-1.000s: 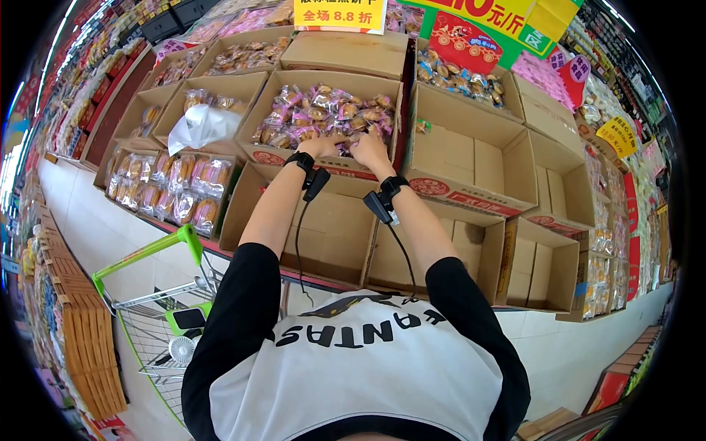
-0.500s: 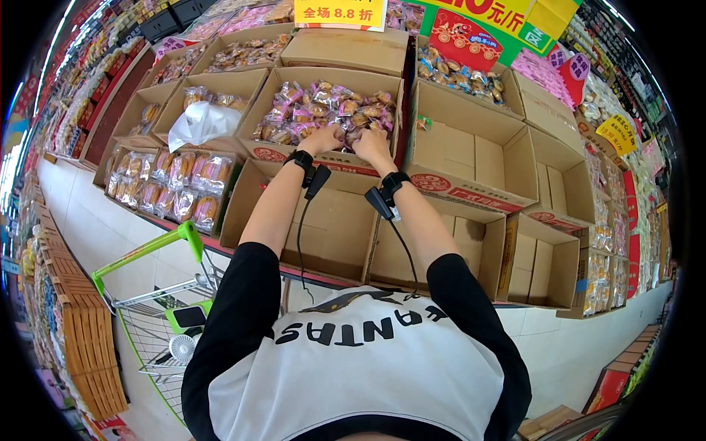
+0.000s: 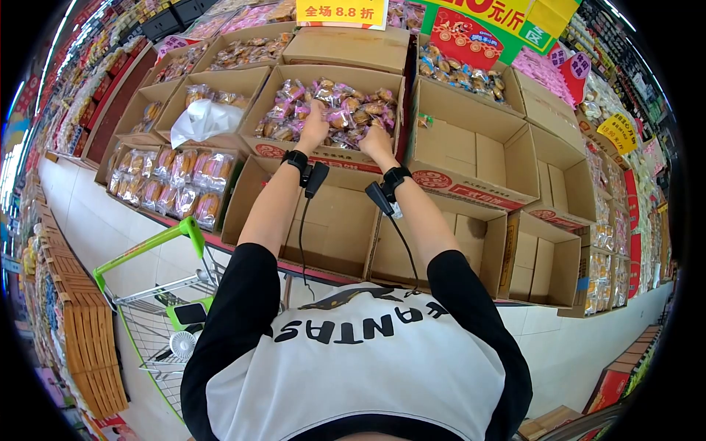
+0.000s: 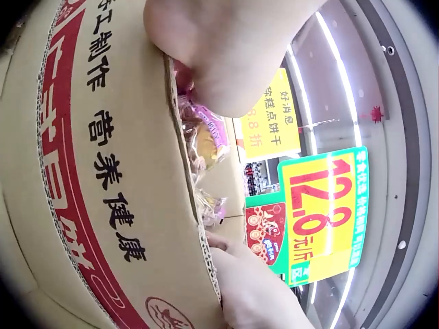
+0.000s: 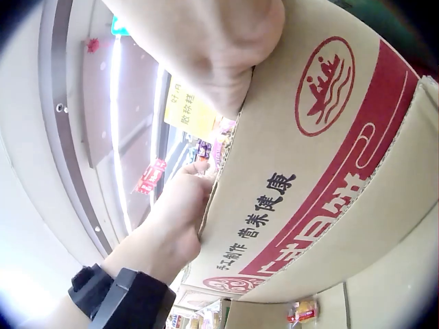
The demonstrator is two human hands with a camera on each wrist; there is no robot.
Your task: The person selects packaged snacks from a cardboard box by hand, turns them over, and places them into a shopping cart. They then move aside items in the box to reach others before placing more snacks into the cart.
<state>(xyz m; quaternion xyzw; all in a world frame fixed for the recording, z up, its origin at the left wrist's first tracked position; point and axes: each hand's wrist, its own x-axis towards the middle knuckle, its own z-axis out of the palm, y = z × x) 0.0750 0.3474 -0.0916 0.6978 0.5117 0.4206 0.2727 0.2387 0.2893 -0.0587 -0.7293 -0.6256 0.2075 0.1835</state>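
Observation:
Both hands are inside a cardboard box of small wrapped pastries with clear and pink wrappers. My left hand reaches further in, over the middle of the pile, its fingertips among the packets. Close to the front wall on the right side, my right hand has bent fingers down at the pastries. In the left wrist view, the box's printed front wall covers much of the work, with a few packets visible above its edge. Whether either hand grips a packet I cannot tell.
Bare-bottomed cardboard boxes stand to the right and in front. A white plastic bag lies on the box to the left, above bagged pastries. A green-handled shopping cart stands at lower left. Price signs rise behind.
The hands were close together at the front of the pile. My left hand has moved left and further into the box; the right has shifted slightly right, widening the gap between them.

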